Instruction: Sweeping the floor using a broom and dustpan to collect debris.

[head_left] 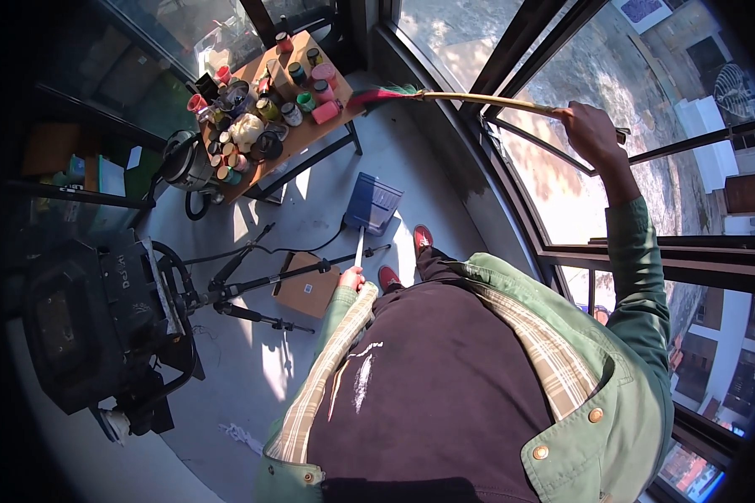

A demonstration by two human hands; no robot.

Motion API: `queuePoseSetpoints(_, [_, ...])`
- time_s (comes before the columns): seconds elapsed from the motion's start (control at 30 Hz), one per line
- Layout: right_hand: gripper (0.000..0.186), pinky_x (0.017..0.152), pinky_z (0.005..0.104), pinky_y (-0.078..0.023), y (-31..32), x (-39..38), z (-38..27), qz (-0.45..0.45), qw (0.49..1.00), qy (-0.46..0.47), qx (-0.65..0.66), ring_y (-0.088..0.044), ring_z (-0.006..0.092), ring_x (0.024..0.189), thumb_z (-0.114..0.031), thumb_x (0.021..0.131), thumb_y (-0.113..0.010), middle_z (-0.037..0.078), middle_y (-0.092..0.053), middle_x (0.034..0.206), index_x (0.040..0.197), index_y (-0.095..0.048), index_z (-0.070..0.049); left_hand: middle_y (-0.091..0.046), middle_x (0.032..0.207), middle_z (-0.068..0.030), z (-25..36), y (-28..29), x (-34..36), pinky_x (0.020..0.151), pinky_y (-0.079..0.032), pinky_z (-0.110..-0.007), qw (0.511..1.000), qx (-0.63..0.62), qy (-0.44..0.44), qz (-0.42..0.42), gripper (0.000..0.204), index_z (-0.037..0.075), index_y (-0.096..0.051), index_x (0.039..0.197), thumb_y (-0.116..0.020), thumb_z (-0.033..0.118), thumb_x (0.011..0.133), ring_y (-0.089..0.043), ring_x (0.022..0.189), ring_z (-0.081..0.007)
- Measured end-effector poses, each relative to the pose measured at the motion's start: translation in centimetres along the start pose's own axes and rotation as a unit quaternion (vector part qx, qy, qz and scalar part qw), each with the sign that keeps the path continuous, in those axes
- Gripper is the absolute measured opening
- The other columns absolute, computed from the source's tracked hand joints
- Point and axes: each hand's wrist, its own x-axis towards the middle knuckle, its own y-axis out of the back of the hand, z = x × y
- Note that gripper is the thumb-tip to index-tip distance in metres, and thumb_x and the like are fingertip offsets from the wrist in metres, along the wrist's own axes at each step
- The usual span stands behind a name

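So, my right hand (594, 134) is up high, fingers wrapped tight round the broom (488, 100), near the end of its stick. Down low, my left hand (351, 277) is closed on the pale handle of the dustpan (373, 204), and that blue pan sits ahead of my shoes (424, 239); whether it touches the floor, I can't tell.

Look at the broom now: it's nearly level, its red and green bristles right by the near corner of the table (311, 144). Touching or just short? I can't tell from up here. That's my first worry, because a careless swing to the left could send the pink block (340, 110) or the green jar (304, 102) over, packed as they are near that edge. Swing right instead, and the stick might knock the window frame (512, 180), since it crosses in front of it.

Low down, it's tight too. The tripod (260, 285) pokes a leg out past the pan's handle, and a cable (289, 250) runs up to the pan's side. Pull the pan left without looking and it could snag the cable, jolt that leg, or bump the cardboard box (302, 289).
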Motion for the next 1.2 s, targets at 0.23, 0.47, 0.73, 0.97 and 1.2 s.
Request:
queuePoseSetpoints(0.23, [0.016, 0.068, 0.0402, -0.053, -0.7, 0.1, 0.8, -0.080, 0.990, 0.019, -0.118, -0.064, 0.0277, 0.080, -0.012, 0.084, -0.055, 0.011, -0.064, 0.082, 0.079, -0.070, -0.008, -0.053, 0.061, -0.0048, 0.3, 0.1, 2.3, 0.039, -0.033, -0.029, 0.999, 0.009, -0.053, -0.011, 0.026, 0.004, -0.060, 0.105, -0.051, 0.023, 0.089, -0.041, 0.041, -0.0137])
queuePoseSetpoints(0.47, [0.021, 0.068, 0.0410, -0.052, -8.5, 4.9, 2.0, -0.058, 0.995, -0.017, -0.081, -0.062, 0.0271, 0.084, -0.014, 0.088, -0.051, 0.009, -0.062, 0.089, 0.090, -0.072, -0.012, -0.054, 0.061, -0.0047, 1.3, -0.2, 1.7, 0.038, -0.032, -0.028, 0.998, -0.003, -0.060, -0.021, 0.020, 0.003, -0.059, 0.099, -0.050, 0.020, 0.091, -0.041, 0.041, -0.0126])
queuePoseSetpoints(0.73, [0.045, 0.080, 0.0444, -0.048, -15.1, 5.8, 0.7, -0.064, 0.988, -0.084, 0.113, -0.058, 0.0342, 0.090, -0.003, 0.088, -0.046, 0.016, -0.058, 0.095, 0.128, -0.059, -0.019, -0.054, 0.060, -0.0048, 2.3, -2.6, -0.5, 0.038, -0.032, -0.029, 0.998, -0.002, -0.067, 0.015, 0.020, 0.003, -0.059, 0.086, -0.052, 0.021, 0.091, -0.042, 0.040, -0.0126])
queuePoseSetpoints(0.97, [0.038, 0.086, 0.0436, -0.043, -16.8, -6.3, -5.1, -0.160, 0.901, -0.097, 0.392, -0.054, 0.0381, 0.095, -0.001, 0.080, -0.051, 0.023, -0.056, 0.099, 0.118, -0.056, 0.000, -0.056, 0.061, -0.0055, 2.0, -3.8, -0.5, 0.038, -0.033, -0.029, 0.997, 0.003, -0.072, 0.034, 0.021, 0.002, -0.062, 0.088, -0.053, 0.020, 0.090, -0.043, 0.040, -0.0125])
queuePoseSetpoints(1.2, [0.054, 0.084, 0.0375, -0.046, -10.3, -23.1, -7.6, -0.160, 0.857, -0.160, 0.463, -0.057, 0.0346, 0.096, 0.002, 0.081, -0.061, 0.020, -0.055, 0.103, 0.133, -0.047, 0.002, -0.055, 0.058, -0.0059, 2.8, -3.7, -0.5, 0.038, -0.033, -0.028, 0.998, 0.029, -0.027, 0.041, 0.024, 0.000, -0.062, 0.099, -0.054, 0.021, 0.090, -0.043, 0.040, -0.0126])
